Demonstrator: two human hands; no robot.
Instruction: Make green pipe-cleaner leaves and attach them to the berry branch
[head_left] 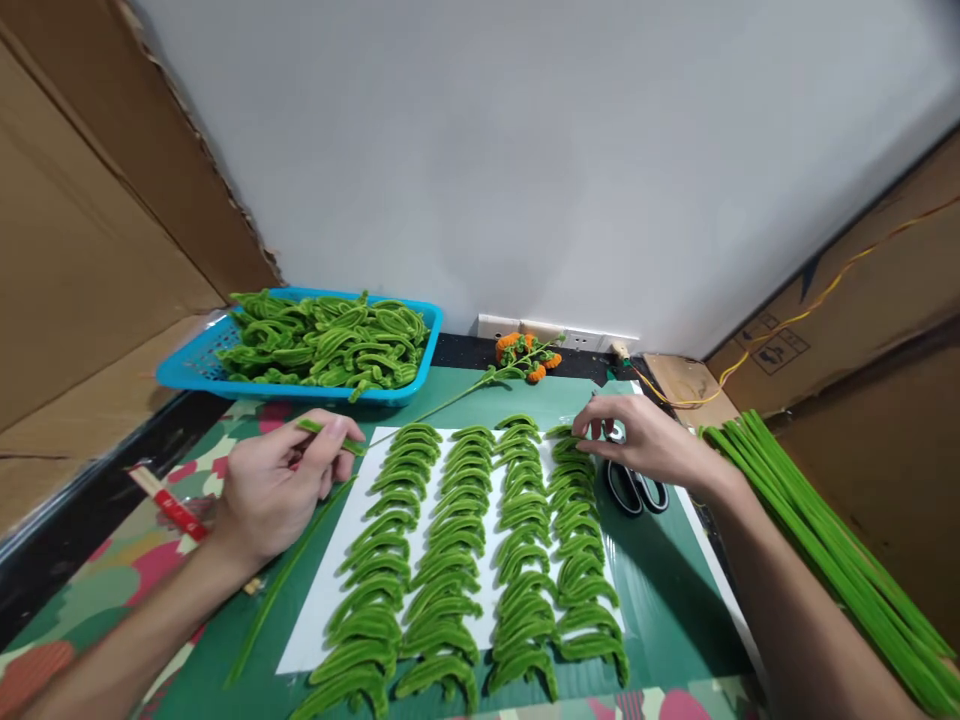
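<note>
My left hand [281, 480] is closed around a short curved green pipe-cleaner piece [330, 437], pinched between thumb and fingers. It hovers left of the white sheet [319, 630]. My right hand [637, 435] has its thumb and index finger closed at the right end of the top curved piece [559, 432] in the rightmost column. Similar curved green pieces [457, 530] lie overlapping in several columns down the sheet. Black-handled scissors [636, 490] lie just below my right hand, partly hidden by it.
A blue basket [360, 397] full of green pieces stands at the back left. An orange-and-green pipe-cleaner flower [525, 355] lies by the wall sockets [581, 340]. Long green pipe cleaners [817, 540] lie at right, one straight stem [289, 575] at left beside red-wrapped chopsticks [169, 505].
</note>
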